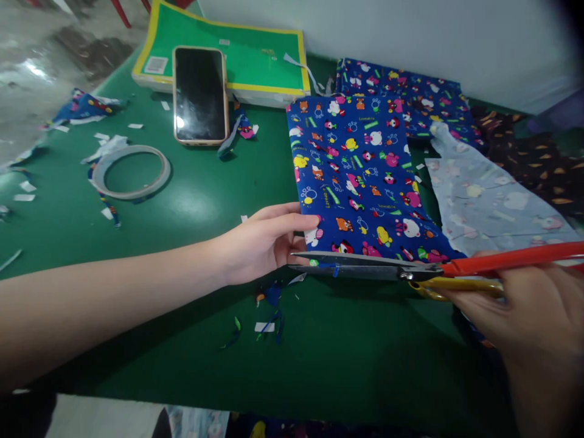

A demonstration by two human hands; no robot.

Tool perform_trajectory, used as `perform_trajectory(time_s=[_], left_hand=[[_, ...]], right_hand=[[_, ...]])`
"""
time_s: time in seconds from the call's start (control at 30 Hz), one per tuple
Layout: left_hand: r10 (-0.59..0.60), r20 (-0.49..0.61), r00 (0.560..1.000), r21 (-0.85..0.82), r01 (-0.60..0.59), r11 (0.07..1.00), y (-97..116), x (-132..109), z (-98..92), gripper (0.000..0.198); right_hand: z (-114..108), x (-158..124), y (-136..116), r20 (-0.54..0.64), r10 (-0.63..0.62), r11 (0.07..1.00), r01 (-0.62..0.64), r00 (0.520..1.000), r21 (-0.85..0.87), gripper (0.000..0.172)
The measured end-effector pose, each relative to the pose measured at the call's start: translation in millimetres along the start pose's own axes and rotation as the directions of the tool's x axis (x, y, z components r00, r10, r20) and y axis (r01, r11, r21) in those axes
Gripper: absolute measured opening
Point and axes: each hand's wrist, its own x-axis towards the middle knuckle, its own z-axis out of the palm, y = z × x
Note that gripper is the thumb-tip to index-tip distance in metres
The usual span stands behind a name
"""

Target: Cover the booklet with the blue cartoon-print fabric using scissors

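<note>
A blue cloth piece [360,176] printed with small cartoon animals lies flat on the green table [205,201]. My left hand [262,243] pinches its near left corner, fingers closed on the fabric. My right hand [529,316] grips the red and yellow handles of a pair of scissors [410,266]. The metal blades lie closed along the cloth's near edge, pointing left toward my left fingers.
A phone [199,95] rests partly on a green and yellow box [255,58]. A tape ring [131,172] lies at left among cloth and paper scraps. More blue printed cloth [410,91], a pale piece [488,201] and dark fabric [533,158] lie at right.
</note>
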Motion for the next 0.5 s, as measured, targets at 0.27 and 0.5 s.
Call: perform_trajectory(time_s=[0.27,0.5], left_hand=[[-0.010,-0.017,1.000,0.011,0.010,1.000,0,0,2.0,0.028],[-0.003,-0.011,1.000,0.004,0.003,1.000,0,0,0.9,0.026]], right_hand=[[-4,20,-13,-0.039,-0.177,0.979,0.172,0.983,-0.113,0.038],[-8,38,-31,0.019,-0.081,0.989,0.083,0.997,-0.119,0.045]])
